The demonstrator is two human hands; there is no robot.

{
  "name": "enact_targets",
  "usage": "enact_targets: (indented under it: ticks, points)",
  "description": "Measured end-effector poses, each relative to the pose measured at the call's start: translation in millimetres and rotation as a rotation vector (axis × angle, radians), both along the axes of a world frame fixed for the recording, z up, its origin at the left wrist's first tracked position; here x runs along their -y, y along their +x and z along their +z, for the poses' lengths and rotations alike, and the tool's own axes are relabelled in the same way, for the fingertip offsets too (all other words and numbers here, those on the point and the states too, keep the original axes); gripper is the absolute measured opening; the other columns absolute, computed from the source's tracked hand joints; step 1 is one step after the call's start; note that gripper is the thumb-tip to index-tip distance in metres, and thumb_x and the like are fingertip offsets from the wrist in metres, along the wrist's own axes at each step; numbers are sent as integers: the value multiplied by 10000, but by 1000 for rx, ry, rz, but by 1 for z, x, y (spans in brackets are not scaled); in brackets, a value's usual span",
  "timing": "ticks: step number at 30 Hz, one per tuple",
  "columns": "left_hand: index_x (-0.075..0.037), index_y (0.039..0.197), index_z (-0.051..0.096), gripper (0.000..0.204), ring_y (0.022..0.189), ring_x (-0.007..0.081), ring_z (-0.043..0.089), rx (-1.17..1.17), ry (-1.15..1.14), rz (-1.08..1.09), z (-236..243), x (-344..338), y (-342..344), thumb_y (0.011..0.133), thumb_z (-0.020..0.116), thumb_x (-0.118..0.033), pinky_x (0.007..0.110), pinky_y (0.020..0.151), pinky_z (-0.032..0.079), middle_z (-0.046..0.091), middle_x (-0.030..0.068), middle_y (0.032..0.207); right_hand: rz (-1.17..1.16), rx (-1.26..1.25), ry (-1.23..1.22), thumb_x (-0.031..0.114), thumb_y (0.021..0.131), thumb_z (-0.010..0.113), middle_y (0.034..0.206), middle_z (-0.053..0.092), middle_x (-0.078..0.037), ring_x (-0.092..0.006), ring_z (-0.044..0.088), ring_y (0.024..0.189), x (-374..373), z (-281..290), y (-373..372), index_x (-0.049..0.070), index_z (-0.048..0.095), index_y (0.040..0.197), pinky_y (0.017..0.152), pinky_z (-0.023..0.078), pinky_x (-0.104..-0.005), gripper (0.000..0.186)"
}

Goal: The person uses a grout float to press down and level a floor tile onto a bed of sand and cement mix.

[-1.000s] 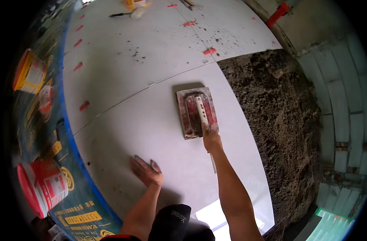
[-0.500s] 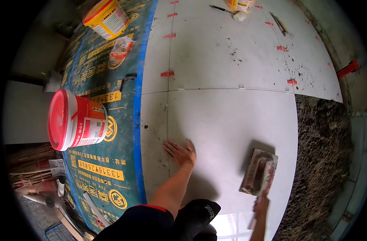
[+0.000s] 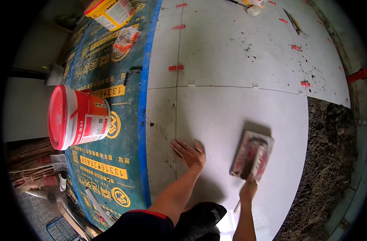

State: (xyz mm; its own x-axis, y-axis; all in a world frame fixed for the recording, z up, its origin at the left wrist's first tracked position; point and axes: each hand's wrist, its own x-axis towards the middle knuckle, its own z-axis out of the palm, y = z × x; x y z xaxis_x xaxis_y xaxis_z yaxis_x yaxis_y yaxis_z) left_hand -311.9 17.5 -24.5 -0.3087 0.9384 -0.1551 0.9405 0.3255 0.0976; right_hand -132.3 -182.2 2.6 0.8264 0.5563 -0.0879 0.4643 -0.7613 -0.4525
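My left hand (image 3: 190, 155) lies flat on pale grey floor tile, fingers spread, its fingertips across the joint with a narrow tile strip (image 3: 161, 138). In my right hand (image 3: 248, 190), closed round the handle, is a rectangular flat-faced tamping tool (image 3: 243, 154) with a dirty grey rim and a dark red middle. Its offset shadow falls on the large tile (image 3: 223, 116), so it appears lifted off the surface. The large tile meets another tile (image 3: 215, 48) along a thin joint at its far edge. Small clear clips (image 3: 255, 85) stand in that joint.
Red wedges (image 3: 176, 68) line the farther joints. Rough dark mortar bed (image 3: 324, 160) borders the tile on the right. Green printed floor sheeting (image 3: 123, 108) at left carries a red-and-white bucket (image 3: 81, 120), a yellow bucket (image 3: 111, 15) and a black-handled tool (image 3: 129, 75).
The tamping tool and my right hand have moved left and away from me across the tile. My left hand stays flat on the joint; the whole view has shifted slightly.
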Motion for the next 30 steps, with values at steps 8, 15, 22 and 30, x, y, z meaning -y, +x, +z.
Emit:
enact_targets:
  ticks: [8,15,22,30]
  points:
    - [168,1495,74,839,1502,429,-11,5,3,30,-5,5,-19,991,334,-449,500,1227,17,15,320,1598,-32,-690,265,534,1039,378,510,374,51,-48,344,403,-129,227,19,94,460,733,365,267,-236,543]
    - [175,1487,102,804,1488,464,32,15,50,-35,0,-10,0,975,381,-377,520,1218,49,65,347,1578,317,-208,57,389,1030,433,763,641,-280,-473,640,701,-105,61,-12,-42,613,925,663,511,-530,478]
    - [167,1494,91,814,1488,473,22,24,82,2,-10,2,-24,963,395,-370,530,1214,36,54,350,1582,113,-819,-122,438,1034,421,638,581,-148,-264,551,554,-194,173,-7,-19,574,812,539,434,-408,531]
    - [161,1499,79,800,1492,468,-4,19,3,-30,-4,-7,-1,970,371,-364,524,1217,14,37,337,1591,308,-366,24,427,1028,437,752,655,-249,-424,633,702,-180,72,-26,-51,617,969,643,494,-445,514]
